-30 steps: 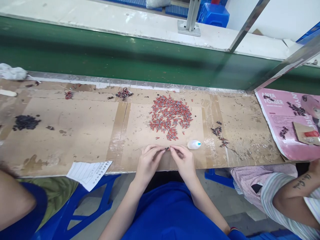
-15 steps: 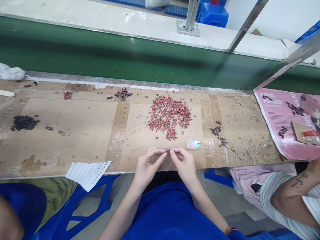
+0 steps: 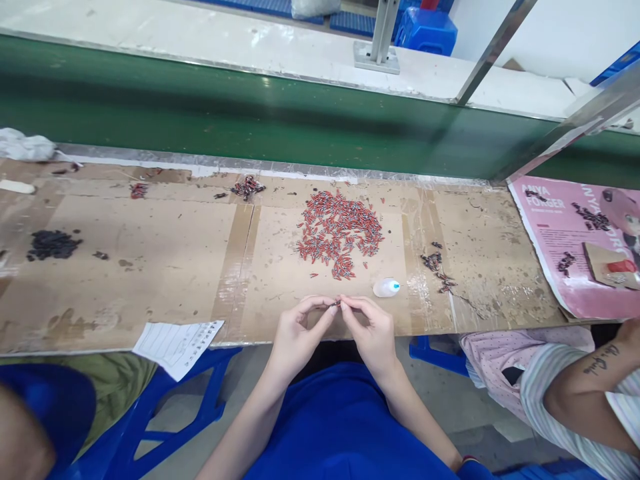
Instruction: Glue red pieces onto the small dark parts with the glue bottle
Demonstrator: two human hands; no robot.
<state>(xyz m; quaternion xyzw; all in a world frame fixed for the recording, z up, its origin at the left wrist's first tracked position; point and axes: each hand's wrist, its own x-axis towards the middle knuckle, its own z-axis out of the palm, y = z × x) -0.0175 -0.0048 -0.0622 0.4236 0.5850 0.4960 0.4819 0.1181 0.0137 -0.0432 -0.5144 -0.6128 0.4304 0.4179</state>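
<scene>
Both hands meet just above the front edge of the cardboard-covered table [image 3: 290, 267]. Between thumb and fingertips, my left hand [image 3: 299, 333] pinches a small dark-and-red piece [image 3: 335, 304]. My right hand [image 3: 371, 333] grips the same piece from the other side, also in a pinch. Its exact shape is mostly hidden by the fingertips. Beyond the hands lies a wide pile of small red pieces with dark ends [image 3: 340, 230]. A small white bottle with a blue tip [image 3: 386, 287] lies to the right, close to my right hand.
Dark pieces [image 3: 53, 245] form a pile at left; smaller clusters [image 3: 247, 188] lie at the back and right [image 3: 432, 261]. A paper sheet [image 3: 177, 347] overhangs the front edge. A pink poster [image 3: 555, 253] covers the right end. Co-workers sit on both sides. A green panel [image 3: 250, 127] borders the back.
My hands stay almost in place, with the fingertips shifting slightly around the small piece. The left side of the view has moved a little to the right.
</scene>
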